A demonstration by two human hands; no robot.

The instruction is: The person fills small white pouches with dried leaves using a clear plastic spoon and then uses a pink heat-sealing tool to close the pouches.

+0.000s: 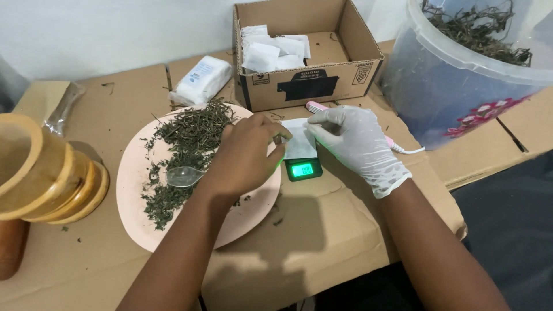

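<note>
My bare left hand (245, 155) reaches over a pink plate (129, 196) and pinches the left edge of a small white paper sachet (299, 141). The sachet lies on a small pocket scale (303, 169) with a lit green display. My right hand (357, 144), in a white glove, holds the sachet's right edge with its fingertips. A pile of dried green herb (187, 150) covers the plate's left half, and a clear plastic spoon (184, 175) rests in it, just left of my left wrist.
An open cardboard box (311, 80) with white sachets stands behind the scale. A wrapped white packet (203, 79) lies left of it. A clear plastic tub (461, 69) of dried herb sits at the right, stacked wooden bowls (46, 173) at the left. A pink tool (317, 106) lies under my right hand.
</note>
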